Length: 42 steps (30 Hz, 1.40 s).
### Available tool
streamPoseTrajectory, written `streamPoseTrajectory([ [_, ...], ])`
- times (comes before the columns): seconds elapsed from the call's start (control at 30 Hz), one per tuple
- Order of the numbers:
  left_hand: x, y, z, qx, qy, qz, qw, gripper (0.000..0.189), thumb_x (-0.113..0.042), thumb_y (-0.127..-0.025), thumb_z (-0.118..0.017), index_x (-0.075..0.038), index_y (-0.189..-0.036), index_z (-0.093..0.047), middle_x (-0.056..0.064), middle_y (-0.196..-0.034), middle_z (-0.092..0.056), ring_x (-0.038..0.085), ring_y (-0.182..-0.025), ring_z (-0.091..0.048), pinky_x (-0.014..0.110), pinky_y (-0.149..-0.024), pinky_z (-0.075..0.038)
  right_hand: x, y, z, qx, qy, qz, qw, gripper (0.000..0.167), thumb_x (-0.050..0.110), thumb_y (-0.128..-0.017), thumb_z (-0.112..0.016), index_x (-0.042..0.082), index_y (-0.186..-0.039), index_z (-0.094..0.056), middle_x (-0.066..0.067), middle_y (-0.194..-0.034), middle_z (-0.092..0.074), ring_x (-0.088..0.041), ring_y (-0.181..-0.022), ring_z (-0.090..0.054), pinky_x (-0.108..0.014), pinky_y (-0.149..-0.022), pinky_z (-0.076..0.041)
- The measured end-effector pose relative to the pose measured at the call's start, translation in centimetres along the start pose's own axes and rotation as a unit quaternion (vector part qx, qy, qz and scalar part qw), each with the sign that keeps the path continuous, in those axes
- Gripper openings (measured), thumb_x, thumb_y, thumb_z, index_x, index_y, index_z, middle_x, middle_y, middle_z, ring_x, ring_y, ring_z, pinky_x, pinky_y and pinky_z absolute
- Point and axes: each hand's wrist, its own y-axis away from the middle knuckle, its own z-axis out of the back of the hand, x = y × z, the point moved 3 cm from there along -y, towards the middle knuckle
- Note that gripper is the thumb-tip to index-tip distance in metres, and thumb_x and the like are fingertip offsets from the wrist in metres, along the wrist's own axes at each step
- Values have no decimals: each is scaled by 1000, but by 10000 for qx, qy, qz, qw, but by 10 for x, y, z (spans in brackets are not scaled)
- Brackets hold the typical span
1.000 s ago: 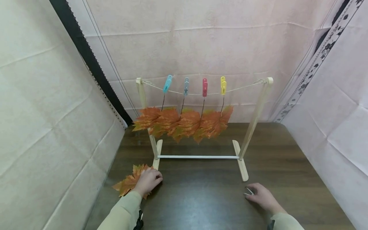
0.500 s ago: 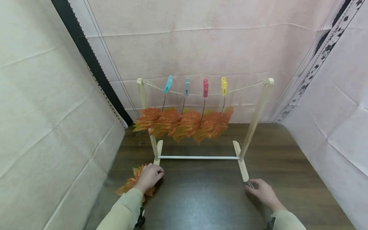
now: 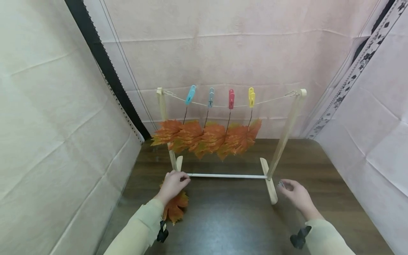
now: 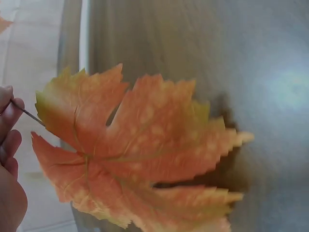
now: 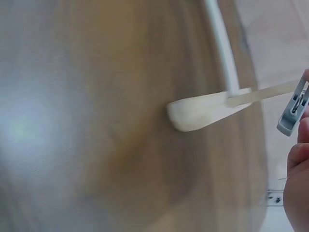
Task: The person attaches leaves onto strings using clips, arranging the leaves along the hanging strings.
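An orange maple leaf (image 4: 145,140) hangs from its thin dark stem, which my left hand (image 3: 173,184) pinches between thumb and finger in front of the rack's left foot. In the head view that hand partly covers the leaf (image 3: 176,207). My right hand (image 3: 296,194), beside the rack's right foot, grips a grey-blue clothespin (image 5: 293,108) by one end. On the wooden rack's string (image 3: 267,101), a light blue clothespin (image 3: 190,95), a grey-blue one, a red one (image 3: 231,99) and a yellow one (image 3: 251,97) each hold a leaf stem, and orange leaves (image 3: 211,138) hang below.
The rack's right post (image 3: 287,134) and white crossbar (image 3: 226,175) stand near both hands, with a wooden foot (image 5: 193,113) jutting forward. Pale cloth walls (image 3: 236,60) enclose the brown table (image 3: 229,219) at the back and sides.
My left hand has lifted the leaf by its stem and moved forward and slightly right, so the leaf now hangs. My right hand has risen forward with the clothespin.
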Motion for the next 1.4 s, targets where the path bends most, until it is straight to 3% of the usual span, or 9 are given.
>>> streamPoseTrajectory([
  [0.2, -18, -11, 6, 19, 322, 42, 9995, 5, -20, -87, -67, -18, -87, -71, -12, -80, -66, 15, -80, -53, 42, -83, -35, 21, -12, 19, -192, -73, 308, 9993, 60, 46, -93, -52, 0, -131, -49, -25, -123, -54, -41, -109, -53, -53, -83, -44],
  [0.43, -34, -24, 9, 43, 701, 223, 9973, 7, -23, -88, -66, -19, -87, -71, -12, -81, -66, 12, -77, -52, 34, -71, -45, 46, -26, 32, -177, -268, 469, 9984, 59, 48, -92, -53, 3, -131, -50, -20, -119, -58, -37, -107, -54, -46, -80, -46],
  [0.57, -48, -30, 11, 60, 871, 176, 9960, 6, -24, -88, -66, -19, -88, -71, -12, -81, -66, 10, -77, -55, 37, -84, -44, 61, -28, 38, -191, -496, 488, 9974, 58, 47, -93, -53, 4, -132, -50, -20, -121, -56, -37, -110, -51, -48, -83, -43],
  [0.67, -60, -33, 13, 94, 950, 178, 9953, 7, -26, -88, -66, -21, -90, -71, -14, -81, -65, 10, -79, -56, 38, -86, -44, 70, -29, 42, -237, -626, 557, 9962, 55, 43, -93, -53, 4, -132, -50, -21, -121, -55, -37, -111, -50, -50, -85, -41],
  [0.83, -78, -38, 15, 180, 1040, 163, 9943, 11, -29, -89, -64, -22, -93, -71, -13, -85, -65, 10, -82, -53, 32, -74, -46, 84, -31, 49, -348, -757, 692, 9941, 51, 39, -94, -55, 2, -130, -51, -21, -120, -56, -35, -110, -50, -49, -85, -40],
  [1.4, -119, -59, 9, 75, 1361, -38, 9907, 13, -31, -89, -65, -20, -92, -71, -12, -86, -64, 9, -84, -53, 28, -74, -46, 118, -41, 70, -470, -909, 974, 9900, 51, 37, -94, -54, 2, -131, -50, -21, -128, -52, -38, -115, -48, -54, -90, -37],
])
